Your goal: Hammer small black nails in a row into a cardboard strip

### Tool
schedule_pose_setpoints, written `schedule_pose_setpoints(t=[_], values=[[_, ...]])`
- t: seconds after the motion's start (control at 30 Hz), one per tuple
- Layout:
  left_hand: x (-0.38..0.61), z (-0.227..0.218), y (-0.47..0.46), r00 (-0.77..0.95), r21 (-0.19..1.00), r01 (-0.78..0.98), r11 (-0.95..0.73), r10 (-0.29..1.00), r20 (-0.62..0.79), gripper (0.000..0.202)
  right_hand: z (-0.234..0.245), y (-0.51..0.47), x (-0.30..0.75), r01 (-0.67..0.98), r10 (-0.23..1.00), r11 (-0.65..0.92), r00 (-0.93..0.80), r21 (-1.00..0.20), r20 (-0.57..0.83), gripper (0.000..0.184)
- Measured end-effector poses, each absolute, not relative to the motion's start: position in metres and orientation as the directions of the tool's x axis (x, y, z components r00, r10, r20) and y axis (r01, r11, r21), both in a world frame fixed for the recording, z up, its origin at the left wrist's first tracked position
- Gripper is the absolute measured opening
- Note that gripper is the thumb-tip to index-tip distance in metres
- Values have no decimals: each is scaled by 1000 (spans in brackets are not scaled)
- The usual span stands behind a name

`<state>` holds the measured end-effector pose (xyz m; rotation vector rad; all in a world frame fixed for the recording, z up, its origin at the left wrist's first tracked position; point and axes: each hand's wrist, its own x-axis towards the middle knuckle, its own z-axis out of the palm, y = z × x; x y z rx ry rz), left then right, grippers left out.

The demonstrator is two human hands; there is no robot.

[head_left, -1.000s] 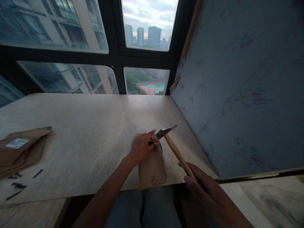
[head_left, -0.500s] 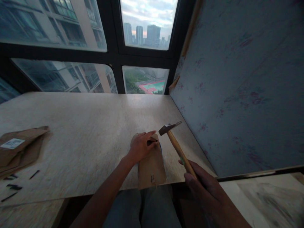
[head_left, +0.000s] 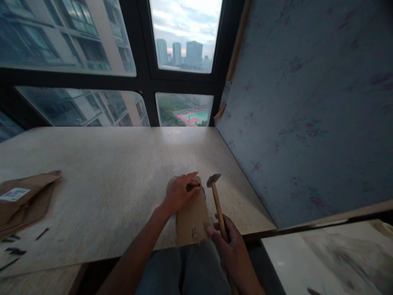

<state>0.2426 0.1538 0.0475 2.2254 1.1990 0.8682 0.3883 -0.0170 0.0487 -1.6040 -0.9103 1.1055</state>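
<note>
My left hand [head_left: 179, 192] rests on the far end of a brown cardboard piece [head_left: 192, 219] that lies at the near edge of the table [head_left: 116, 172]. Its thumb and forefinger pinch a small dark nail upright on the cardboard. My right hand [head_left: 229, 246] is wrapped round the wooden handle of a hammer [head_left: 216, 200]. The hammer's metal head is up, just right of the pinched nail. A bit of blue shows under the cardboard near the fingers.
Folded brown cardboard with a white label [head_left: 21, 203] lies at the table's left edge, with several loose dark nails [head_left: 18, 246] in front of it. A grey board [head_left: 307, 106] leans along the right side. Windows run behind the table. A pale surface [head_left: 322, 262] is at the lower right.
My right hand has drawn in to the left and the hammer has swung from a slant to nearly upright, its head now closer to the nail. The left hand keeps its pinch.
</note>
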Motion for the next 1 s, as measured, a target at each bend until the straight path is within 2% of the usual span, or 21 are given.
schedule_pose_setpoints(t=[0.07, 0.27, 0.43, 0.87, 1.0], values=[[242, 48, 154, 422, 660, 549, -512, 852, 310, 48, 47, -14, 385, 28, 910, -265, 337, -964, -241, 55], [241, 48, 155, 419, 733, 470, -492, 855, 306, 45, 47, -11, 382, 75, 896, -197, 418, -978, -148, 53], [244, 51, 155, 393, 778, 418, -469, 865, 311, 41, 47, -12, 384, 24, 891, -190, 425, -981, -162, 53], [248, 51, 152, 434, 642, 567, -516, 849, 300, 35, 40, -15, 391, 25, 905, -251, 361, -968, -225, 48], [248, 49, 153, 434, 643, 561, -522, 846, 309, 36, 55, -21, 401, 21, 899, -279, 357, -960, -253, 55]])
